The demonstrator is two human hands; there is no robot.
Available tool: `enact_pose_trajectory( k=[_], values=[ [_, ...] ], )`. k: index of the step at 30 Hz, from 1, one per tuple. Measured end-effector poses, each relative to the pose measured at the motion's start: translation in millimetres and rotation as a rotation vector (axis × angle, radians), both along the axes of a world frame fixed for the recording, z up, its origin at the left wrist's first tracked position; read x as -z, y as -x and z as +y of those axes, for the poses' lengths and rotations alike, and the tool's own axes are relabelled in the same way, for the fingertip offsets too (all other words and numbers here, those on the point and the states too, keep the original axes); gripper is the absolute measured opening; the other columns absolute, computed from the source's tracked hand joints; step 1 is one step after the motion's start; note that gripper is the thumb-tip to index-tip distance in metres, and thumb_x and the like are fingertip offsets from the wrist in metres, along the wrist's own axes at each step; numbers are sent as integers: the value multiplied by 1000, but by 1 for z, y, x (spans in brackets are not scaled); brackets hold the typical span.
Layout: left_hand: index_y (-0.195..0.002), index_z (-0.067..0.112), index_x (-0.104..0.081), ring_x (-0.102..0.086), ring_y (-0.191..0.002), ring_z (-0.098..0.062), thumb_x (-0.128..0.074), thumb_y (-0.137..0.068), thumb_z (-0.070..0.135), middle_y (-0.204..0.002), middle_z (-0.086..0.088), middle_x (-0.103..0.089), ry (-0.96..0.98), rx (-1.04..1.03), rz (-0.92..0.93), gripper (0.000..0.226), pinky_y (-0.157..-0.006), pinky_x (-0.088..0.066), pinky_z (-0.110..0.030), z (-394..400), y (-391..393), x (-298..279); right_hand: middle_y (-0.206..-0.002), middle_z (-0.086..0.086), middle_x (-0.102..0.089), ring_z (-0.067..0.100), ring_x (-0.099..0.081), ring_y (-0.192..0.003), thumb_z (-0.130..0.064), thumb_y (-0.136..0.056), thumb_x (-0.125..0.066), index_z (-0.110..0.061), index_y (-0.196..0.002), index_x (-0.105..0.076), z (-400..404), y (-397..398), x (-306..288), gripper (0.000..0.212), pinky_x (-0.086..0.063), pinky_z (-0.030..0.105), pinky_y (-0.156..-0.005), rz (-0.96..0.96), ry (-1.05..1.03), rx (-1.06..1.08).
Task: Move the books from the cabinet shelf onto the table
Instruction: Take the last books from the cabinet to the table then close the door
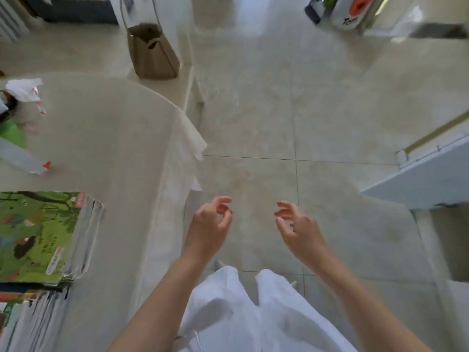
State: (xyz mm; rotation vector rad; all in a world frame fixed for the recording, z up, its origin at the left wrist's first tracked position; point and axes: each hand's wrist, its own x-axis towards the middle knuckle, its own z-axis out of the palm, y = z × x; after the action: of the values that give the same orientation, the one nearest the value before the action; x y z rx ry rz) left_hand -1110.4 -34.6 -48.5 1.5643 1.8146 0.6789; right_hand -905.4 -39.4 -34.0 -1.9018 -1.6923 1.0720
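Green-covered books (38,235) are stacked on the table (114,153), presumably already delivered; the left hand (209,224) and right hand (298,228) are held empty, fingers loosely curled, over the floor (279,110), probably between trips.

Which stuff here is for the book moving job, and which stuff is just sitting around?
For the job:
- green book stack on the table
- second book stack nearer the person
- left hand and right hand, both holding nothing

Just lying about:
- brown paper bag
- white plastic bag
- printed box on the floor
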Motion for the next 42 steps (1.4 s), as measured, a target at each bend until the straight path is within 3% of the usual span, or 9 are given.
enact_pose_trajectory(
  k=[6, 11, 16, 20, 24, 36, 40, 42],
  values=[
    [-105, 21, -68, -65, -77, -8, -62, -86, 12, -82, 4, -72, -16, 176, -18, 21, -74, -51, -25, -5, -114, 9, -108, 3, -68, 18, -63, -102, -12, -92, -52, -10, -128, -52, -45, -111, -1, 35, -48, 31, -91, -9, 12, 163],
    [-104, 21, -68, -64, -78, -2, -62, -88, 12, -83, 7, -71, 116, 315, -81, 20, -73, -47, -16, -41, -231, 21, -107, -1, -66, 15, -61, -102, -14, -93, -53, -12, -127, -53, -92, -212, -3, 34, -43, 23, -86, -12, 27, 318],
    [-101, 21, -69, -65, -78, -7, -62, -87, 7, -81, 4, -71, 222, 473, -157, 20, -76, -53, -26, -61, -339, 26, -105, -3, -67, 13, -62, -101, -13, -92, -54, -14, -122, -57, -132, -301, -7, 30, -45, 24, -86, -11, 22, 521],
    [-99, 26, -68, -65, -78, -4, -62, -86, 7, -80, 4, -71, 245, 613, -187, 24, -75, -54, -26, -58, -413, 24, -106, -4, -66, 10, -61, -102, -13, -92, -55, -16, -122, -57, -155, -351, -8, 30, -44, 23, -89, 20, 22, 681],
    [-104, 24, -68, -66, -81, -9, -60, -85, 6, -82, 1, -71, 268, 748, -173, 27, -79, -54, -30, -42, -479, 26, -106, -2, -66, 10, -60, -103, -12, -92, -55, -14, -122, -57, -164, -395, -5, 30, -43, 21, -90, 43, 27, 849],
    [-107, 24, -65, -65, -82, -8, -54, -88, 8, -85, 5, -71, 220, 1000, -51, 27, -74, -47, -21, 66, -646, 33, -106, -4, -66, 9, -59, -106, -17, -93, -55, -14, -124, -57, -121, -541, -3, 30, -42, 20, -92, -4, 43, 1169],
    [-107, 23, -65, -65, -77, -10, -53, -87, 8, -85, 8, -71, 185, 1116, -24, 28, -71, -48, -20, 95, -711, 28, -101, -5, -66, 7, -57, -97, -15, -92, -56, -13, -121, -58, -109, -587, -3, 28, -34, 10, -81, -43, 28, 1265],
    [-108, 21, -65, -64, -77, -10, -54, -87, 7, -86, 7, -70, 170, 1160, -22, 28, -72, -51, -23, 102, -744, 27, -101, -4, -67, 9, -57, -95, -13, -92, -57, -12, -119, -59, -108, -610, -3, 27, -35, 11, -81, -48, 24, 1310]
  ],
)
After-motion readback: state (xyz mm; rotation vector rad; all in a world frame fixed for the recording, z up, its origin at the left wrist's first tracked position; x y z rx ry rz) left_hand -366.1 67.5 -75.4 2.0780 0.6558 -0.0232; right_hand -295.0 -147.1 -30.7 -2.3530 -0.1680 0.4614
